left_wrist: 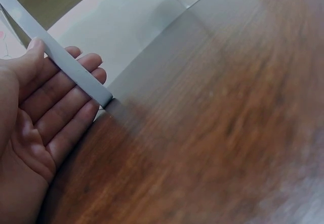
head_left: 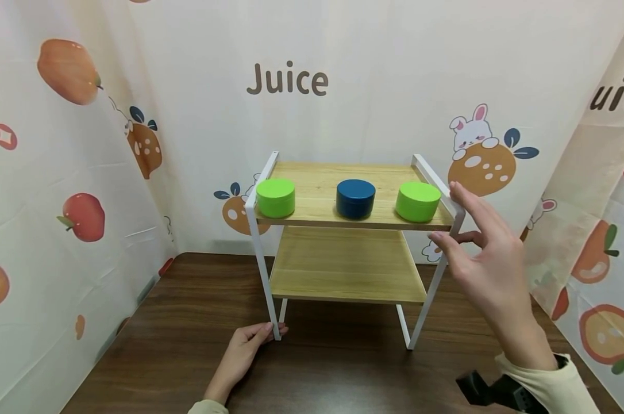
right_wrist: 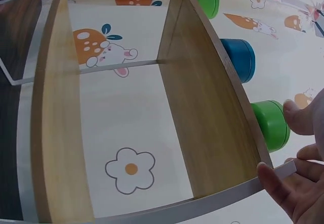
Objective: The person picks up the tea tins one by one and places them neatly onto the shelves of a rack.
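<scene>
A two-tier shelf (head_left: 343,264) with wooden boards and a white metal frame stands on the dark table. Along the front of its top board (head_left: 317,172) sit a left green round tin (head_left: 276,198), a blue round tin (head_left: 355,199) and a right green round tin (head_left: 418,202). My left hand (head_left: 246,349) pinches the foot of the left front leg (left_wrist: 76,72), thumb on one side and fingers behind. At the top right front corner, my right hand (head_left: 490,259) holds the white frame (right_wrist: 228,196) between thumb and curled fingers, the index finger raised near the right tin.
Brown wood-grain table (head_left: 338,379) lies under and before the shelf. A pale curtain (head_left: 364,80) printed with fruit, rabbits and "Juice" hangs close behind, with more on both sides. The lower board (head_left: 343,264) shows bare wood. A black strap device (head_left: 498,391) sits on the right wrist.
</scene>
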A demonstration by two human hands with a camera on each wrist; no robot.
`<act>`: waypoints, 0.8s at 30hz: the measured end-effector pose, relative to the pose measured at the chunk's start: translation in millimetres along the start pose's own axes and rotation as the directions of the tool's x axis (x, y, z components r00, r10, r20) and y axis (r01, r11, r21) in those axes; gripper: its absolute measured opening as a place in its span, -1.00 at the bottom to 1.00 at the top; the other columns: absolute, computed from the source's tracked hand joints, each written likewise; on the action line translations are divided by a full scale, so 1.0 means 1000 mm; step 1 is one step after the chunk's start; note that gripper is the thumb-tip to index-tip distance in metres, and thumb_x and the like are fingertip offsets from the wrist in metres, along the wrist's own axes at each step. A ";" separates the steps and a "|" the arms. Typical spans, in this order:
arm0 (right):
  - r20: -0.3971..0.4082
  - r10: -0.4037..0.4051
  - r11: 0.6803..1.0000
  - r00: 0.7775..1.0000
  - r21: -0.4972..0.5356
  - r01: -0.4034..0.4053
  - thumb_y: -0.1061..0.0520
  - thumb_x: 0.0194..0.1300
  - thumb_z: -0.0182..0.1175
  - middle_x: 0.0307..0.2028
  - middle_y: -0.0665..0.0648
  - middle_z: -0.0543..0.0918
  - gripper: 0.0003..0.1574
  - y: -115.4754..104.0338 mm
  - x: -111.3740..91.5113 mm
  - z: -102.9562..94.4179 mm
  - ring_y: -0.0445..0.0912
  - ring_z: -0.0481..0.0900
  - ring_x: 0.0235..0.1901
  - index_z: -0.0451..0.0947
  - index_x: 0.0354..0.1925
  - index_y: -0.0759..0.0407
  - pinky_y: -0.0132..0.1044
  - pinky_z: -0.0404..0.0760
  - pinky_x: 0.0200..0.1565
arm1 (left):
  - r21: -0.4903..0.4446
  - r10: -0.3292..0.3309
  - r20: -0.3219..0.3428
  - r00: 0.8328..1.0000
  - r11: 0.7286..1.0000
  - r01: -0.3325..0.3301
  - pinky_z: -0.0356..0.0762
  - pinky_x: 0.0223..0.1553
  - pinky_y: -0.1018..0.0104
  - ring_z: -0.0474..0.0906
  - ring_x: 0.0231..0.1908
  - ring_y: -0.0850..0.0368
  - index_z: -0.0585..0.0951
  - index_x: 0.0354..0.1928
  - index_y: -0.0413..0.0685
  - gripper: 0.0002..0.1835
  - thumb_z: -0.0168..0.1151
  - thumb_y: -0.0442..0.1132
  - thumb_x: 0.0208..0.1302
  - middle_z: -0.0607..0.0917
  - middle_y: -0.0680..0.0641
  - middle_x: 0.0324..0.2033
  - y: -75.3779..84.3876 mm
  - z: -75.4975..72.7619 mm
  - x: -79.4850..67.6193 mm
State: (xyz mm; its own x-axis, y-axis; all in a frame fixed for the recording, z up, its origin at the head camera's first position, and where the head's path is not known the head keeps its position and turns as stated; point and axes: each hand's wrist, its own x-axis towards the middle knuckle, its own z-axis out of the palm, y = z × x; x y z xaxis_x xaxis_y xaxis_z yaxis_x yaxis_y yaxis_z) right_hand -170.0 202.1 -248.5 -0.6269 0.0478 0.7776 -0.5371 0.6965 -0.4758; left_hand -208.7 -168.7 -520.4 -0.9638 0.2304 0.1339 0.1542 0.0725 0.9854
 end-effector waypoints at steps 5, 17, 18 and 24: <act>-0.012 -0.039 0.999 0.999 0.025 0.039 0.48 -0.07 0.45 0.35 -0.02 0.40 0.14 0.003 -0.008 0.000 -0.30 0.39 0.23 0.30 0.40 -0.14 -0.76 0.47 -0.16 | 0.021 0.021 -0.002 1.000 1.000 -0.021 0.57 0.05 0.39 0.65 0.03 0.05 0.67 0.00 -0.28 -0.56 -0.02 -0.05 0.50 0.73 -0.20 -0.08 0.001 0.001 -0.001; 0.048 -0.026 0.999 0.999 0.047 0.024 0.53 -0.06 0.41 0.46 -0.02 0.22 0.26 0.011 -0.037 -0.001 -0.46 0.48 0.08 0.12 0.48 -0.09 -0.73 0.48 -0.11 | 0.004 -0.024 -0.042 0.999 1.000 0.024 0.55 0.08 0.41 0.63 0.05 0.04 0.65 0.01 -0.31 -0.54 0.03 -0.02 0.47 0.72 -0.22 -0.07 0.006 0.005 -0.003; 0.053 -0.028 0.998 0.998 0.052 0.025 0.54 -0.06 0.41 0.45 0.00 0.23 0.27 0.012 -0.039 -0.001 -0.49 0.50 0.01 0.11 0.49 -0.09 -0.72 0.49 -0.12 | 0.001 -0.024 -0.044 0.999 1.000 0.024 0.55 0.08 0.41 0.63 0.06 0.02 0.64 0.02 -0.32 -0.54 0.03 -0.02 0.47 0.72 -0.23 -0.06 0.007 0.005 -0.004; 0.087 -0.045 0.999 0.995 0.028 0.043 0.53 -0.04 0.39 0.45 0.02 0.23 0.28 0.017 -0.052 -0.001 -0.43 0.44 0.17 0.06 0.50 -0.07 -0.72 0.39 0.07 | -0.006 -0.041 -0.020 0.999 0.999 0.041 0.52 0.12 0.41 0.59 0.11 0.02 0.62 0.06 -0.33 -0.52 0.00 -0.02 0.49 0.69 -0.24 0.00 0.009 0.003 -0.008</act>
State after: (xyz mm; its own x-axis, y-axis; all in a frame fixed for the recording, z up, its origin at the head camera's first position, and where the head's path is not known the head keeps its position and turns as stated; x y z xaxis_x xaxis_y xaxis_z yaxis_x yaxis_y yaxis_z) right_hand -145.7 212.3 -296.5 -0.6485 -0.0460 0.7598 -0.5789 0.6779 -0.4530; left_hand -198.7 -167.5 -512.7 -0.9734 0.2083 0.0953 0.1133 0.0762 0.9906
